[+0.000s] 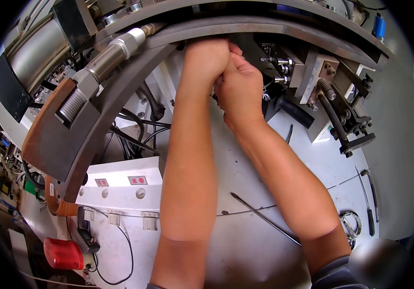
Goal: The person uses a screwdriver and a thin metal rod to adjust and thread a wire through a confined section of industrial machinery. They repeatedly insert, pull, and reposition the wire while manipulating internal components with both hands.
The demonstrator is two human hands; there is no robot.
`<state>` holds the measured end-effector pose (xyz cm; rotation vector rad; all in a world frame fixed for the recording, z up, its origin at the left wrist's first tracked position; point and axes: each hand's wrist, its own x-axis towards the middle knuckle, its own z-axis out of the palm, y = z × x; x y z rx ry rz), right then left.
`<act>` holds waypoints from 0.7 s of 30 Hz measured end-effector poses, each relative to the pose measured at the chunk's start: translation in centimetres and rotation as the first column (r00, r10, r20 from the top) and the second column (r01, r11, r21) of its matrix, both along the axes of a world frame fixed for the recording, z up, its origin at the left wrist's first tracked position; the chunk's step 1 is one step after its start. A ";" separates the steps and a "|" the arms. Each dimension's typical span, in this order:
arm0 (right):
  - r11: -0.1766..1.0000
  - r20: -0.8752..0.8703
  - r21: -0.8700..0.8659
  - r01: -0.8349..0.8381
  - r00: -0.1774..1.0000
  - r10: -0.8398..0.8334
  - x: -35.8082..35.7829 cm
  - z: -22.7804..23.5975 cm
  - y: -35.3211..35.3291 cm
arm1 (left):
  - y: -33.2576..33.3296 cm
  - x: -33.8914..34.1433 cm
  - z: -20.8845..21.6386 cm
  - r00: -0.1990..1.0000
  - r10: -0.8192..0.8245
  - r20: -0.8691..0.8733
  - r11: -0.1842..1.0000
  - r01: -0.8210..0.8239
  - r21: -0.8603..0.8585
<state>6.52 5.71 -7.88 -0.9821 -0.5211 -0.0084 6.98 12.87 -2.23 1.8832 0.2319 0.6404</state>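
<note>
My left hand (pixel 208 55) reaches up beneath a curved metal beam (pixel 250 25). Its fingers are mostly hidden by the beam and by my other hand. Right beside it, touching it, my right hand (pixel 241 84) is closed with the fingers curled in. Whatever it may hold is hidden in its grip. Just to the right of my hands sits a metal bracket assembly (pixel 318 79) with bolts and a spring. A black cylindrical handle or tube (pixel 294 111) sticks out below it.
A screwdriver-like rod (pixel 265 216) lies on the white machine table (pixel 245 180) between my forearms. A white panel (pixel 122 185) with round buttons stands at left, near black cables (pixel 132 139). A red warning lamp (pixel 63 254) is at lower left. More thin tools (pixel 370 219) lie at right.
</note>
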 end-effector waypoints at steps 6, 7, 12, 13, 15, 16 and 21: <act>0.999 -0.018 0.022 0.049 0.999 -0.048 -0.3 -0.7 0.8 | 0.4 -0.3 0.3 0.998 0.007 -0.067 0.990 0.003 0.141; 0.998 -0.018 0.039 0.049 0.999 -0.048 -0.4 -0.9 1.0 | 0.4 -0.4 0.4 0.995 0.001 -0.097 0.991 0.013 0.136; 0.999 -0.082 0.010 0.034 0.996 -0.033 -1.2 -1.1 0.5 | -0.5 -1.6 0.9 0.983 0.020 -0.182 0.988 0.008 0.154; 0.999 -0.061 0.002 0.045 0.997 -0.045 -1.2 -1.4 0.6 | -0.5 -1.7 1.1 0.978 0.017 -0.209 0.988 0.015 0.153; 0.994 -0.001 -0.036 0.099 0.995 -0.099 -0.6 -2.2 0.7 | -0.7 -1.6 1.0 0.980 0.030 -0.196 0.975 0.014 0.220; 0.988 0.040 -0.065 0.140 0.990 -0.137 0.1 -2.9 0.8 | -0.8 -1.5 0.9 0.981 0.036 -0.190 0.967 0.014 0.253; 0.991 0.042 -0.103 0.081 0.996 -0.077 1.0 -2.2 0.7 | 1.7 1.4 -0.5 0.973 0.225 0.049 0.643 -0.186 0.743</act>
